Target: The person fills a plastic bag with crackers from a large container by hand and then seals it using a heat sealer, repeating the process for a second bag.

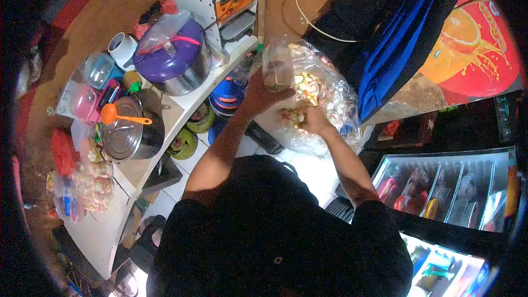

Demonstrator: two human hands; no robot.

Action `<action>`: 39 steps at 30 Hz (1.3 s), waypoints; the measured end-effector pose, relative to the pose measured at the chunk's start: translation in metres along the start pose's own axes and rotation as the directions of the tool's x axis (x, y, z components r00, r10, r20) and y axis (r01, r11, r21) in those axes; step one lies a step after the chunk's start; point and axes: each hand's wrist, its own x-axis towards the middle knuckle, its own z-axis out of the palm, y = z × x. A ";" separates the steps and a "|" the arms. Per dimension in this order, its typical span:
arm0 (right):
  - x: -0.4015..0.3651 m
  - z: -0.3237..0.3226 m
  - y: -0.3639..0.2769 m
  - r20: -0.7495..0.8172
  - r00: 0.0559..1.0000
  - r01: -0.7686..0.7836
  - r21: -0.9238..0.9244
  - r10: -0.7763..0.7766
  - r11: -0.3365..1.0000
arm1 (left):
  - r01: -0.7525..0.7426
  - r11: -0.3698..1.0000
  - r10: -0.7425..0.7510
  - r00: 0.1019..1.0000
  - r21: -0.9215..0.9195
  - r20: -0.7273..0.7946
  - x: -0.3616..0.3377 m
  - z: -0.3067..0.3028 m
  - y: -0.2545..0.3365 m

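Note:
My left hand (263,94) is wrapped round a small clear plastic bag (278,65), held upright by its lower part. Just to the right lies a large clear plastic bag (333,91), its mouth spread wide, full of pale pieces with red and yellow-green flecks that look like food. At its near left side, my right hand (313,120) has its fingers closed on a few of these pale snack pieces (291,115), below the small bag. The right fingertips are partly hidden by the pieces.
On the left counter stand a steel pot with a purple lid (168,49), a lidded pot (122,137) with an orange spoon (113,114), and filled plastic bags (96,184). A sealing machine (236,0) stands beyond. Green gas cylinders (182,143) sit below; a lit display case (445,187) is right.

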 end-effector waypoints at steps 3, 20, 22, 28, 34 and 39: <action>-0.007 -0.025 -0.007 -0.233 0.968 0.136 0.194 -0.089 0.972 | -0.239 0.933 0.281 0.951 0.270 -0.129 -0.004 0.002 0.004; -0.050 -0.191 -0.104 -0.495 0.856 -0.036 0.226 0.146 0.974 | -0.221 0.745 0.182 0.975 0.629 0.126 -0.001 0.054 -0.003; -0.044 -0.182 -0.101 -0.487 0.865 -0.012 0.222 0.121 0.975 | -0.182 0.770 0.138 0.983 0.611 0.119 -0.001 0.056 0.006; -0.040 -0.171 -0.090 -0.453 0.857 0.021 0.507 0.246 0.862 | -0.216 0.845 0.180 0.976 0.490 0.120 0.002 0.051 -0.008; -0.045 -0.173 -0.108 -0.358 0.898 0.256 -0.047 -0.256 0.966 | -0.220 0.909 0.168 0.971 0.354 0.172 0.008 0.046 -0.009; -0.042 -0.182 -0.108 -0.409 0.883 0.248 -0.007 -0.229 0.969 | -0.188 0.950 0.089 0.928 0.248 0.363 0.012 0.041 -0.007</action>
